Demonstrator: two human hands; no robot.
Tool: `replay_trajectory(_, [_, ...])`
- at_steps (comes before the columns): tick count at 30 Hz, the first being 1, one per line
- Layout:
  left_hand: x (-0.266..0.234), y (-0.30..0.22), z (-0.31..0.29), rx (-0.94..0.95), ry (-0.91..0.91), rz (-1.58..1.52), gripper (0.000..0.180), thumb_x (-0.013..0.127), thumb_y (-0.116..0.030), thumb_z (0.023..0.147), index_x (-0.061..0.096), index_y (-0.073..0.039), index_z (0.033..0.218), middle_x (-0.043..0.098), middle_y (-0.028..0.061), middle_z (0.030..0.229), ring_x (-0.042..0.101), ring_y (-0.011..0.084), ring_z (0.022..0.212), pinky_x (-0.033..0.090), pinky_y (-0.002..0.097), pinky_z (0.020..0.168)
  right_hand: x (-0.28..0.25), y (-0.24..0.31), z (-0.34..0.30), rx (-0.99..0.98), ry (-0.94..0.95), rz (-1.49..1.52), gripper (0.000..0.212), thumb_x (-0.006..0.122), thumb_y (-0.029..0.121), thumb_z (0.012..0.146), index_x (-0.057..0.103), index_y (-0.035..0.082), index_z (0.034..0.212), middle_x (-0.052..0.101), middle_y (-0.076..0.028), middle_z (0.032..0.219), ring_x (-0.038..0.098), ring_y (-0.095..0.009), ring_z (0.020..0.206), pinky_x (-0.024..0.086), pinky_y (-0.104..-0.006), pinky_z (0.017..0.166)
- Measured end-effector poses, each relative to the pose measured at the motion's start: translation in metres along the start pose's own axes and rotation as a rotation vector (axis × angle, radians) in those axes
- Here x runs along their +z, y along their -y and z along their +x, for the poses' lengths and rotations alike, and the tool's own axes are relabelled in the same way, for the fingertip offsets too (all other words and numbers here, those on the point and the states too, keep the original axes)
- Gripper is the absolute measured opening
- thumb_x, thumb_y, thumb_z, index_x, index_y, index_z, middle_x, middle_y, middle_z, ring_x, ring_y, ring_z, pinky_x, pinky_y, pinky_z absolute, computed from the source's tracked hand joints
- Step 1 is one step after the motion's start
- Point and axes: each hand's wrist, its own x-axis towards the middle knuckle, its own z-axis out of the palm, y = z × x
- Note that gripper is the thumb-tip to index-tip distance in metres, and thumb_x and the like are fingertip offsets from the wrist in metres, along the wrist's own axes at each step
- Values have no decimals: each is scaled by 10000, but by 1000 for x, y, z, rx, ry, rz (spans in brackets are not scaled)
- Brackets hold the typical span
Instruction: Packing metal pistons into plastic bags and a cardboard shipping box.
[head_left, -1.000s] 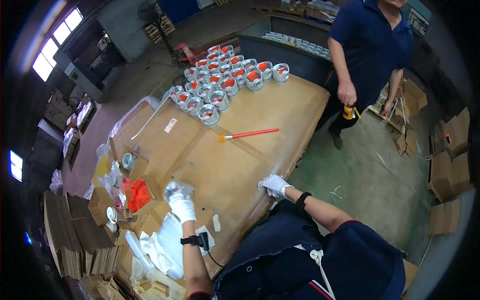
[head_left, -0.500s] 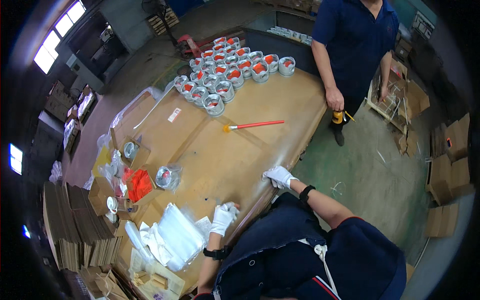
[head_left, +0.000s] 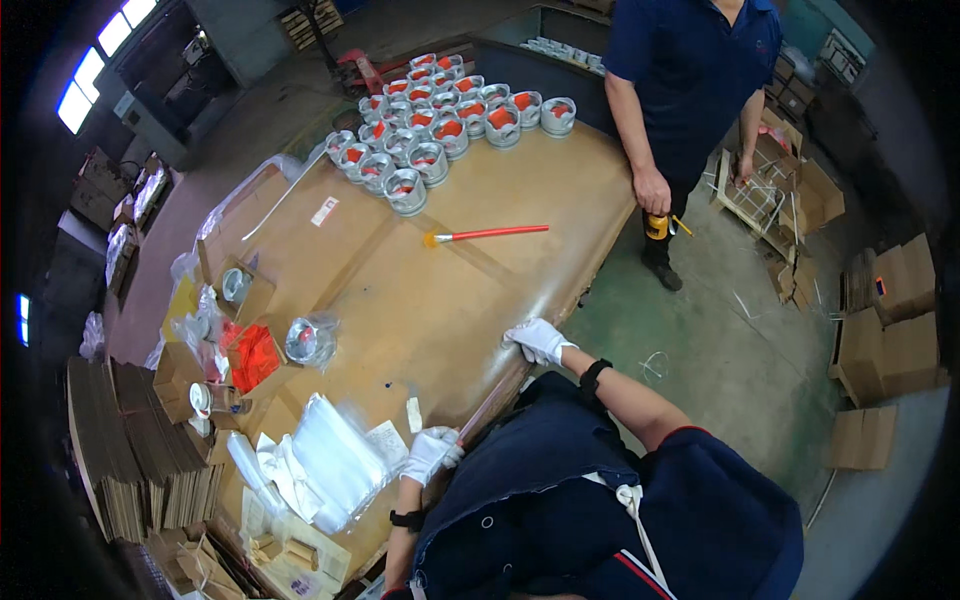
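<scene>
My left hand (head_left: 432,453), in a white glove, is curled closed at the table's near edge, beside a stack of clear plastic bags (head_left: 338,462). A small white slip (head_left: 414,415) lies against its far side; whether the fingers hold it is unclear. My right hand (head_left: 540,341), also gloved in white, rests on the table edge with fingers laid out and nothing in them. Farther in lies a brush (head_left: 492,233) with a red handle and yellow bristles. Beyond it stand several silvery metal pistons (head_left: 405,190), many with red pieces inside. One bagged piston (head_left: 311,342) sits left of centre.
Open cartons (head_left: 258,360), one holding red material, line the table's left side. Stacked flat cardboard (head_left: 150,450) stands beyond. A co-worker (head_left: 690,90) at the far right corner holds a small yellow-and-black object (head_left: 657,227). More cardboard boxes (head_left: 880,350) stand at right.
My left hand has moved slightly down and left, and the small white slip now shows beside it. My right hand stays on the table edge. The whole view has shifted a little.
</scene>
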Motion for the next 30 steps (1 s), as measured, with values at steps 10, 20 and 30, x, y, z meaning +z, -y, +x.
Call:
replay_trajectory(10, [-21,43,-57,0,-407,463,388,554,-373,925,582,-46,718,627,110,581,575,168,416,423,270,351,2,-4,-4,48,1,37,302,531,360,906,711,117,909,493,-50,429,417,-150,288,331,-296,291])
replay_trajectory(20, [-36,74,-61,-23,-504,515,380,621,-364,884,637,-61,655,604,69,533,549,152,409,432,277,398,-1,6,-7,59,13,62,280,554,338,903,710,105,902,491,-46,424,411,-146,290,324,-295,295])
replay_trajectory(30, [-31,81,-54,-57,-585,591,353,663,-329,845,624,-65,614,590,61,522,539,145,417,423,280,416,-2,4,-10,71,38,15,301,502,359,902,708,140,913,478,-57,434,436,-170,300,348,-323,309])
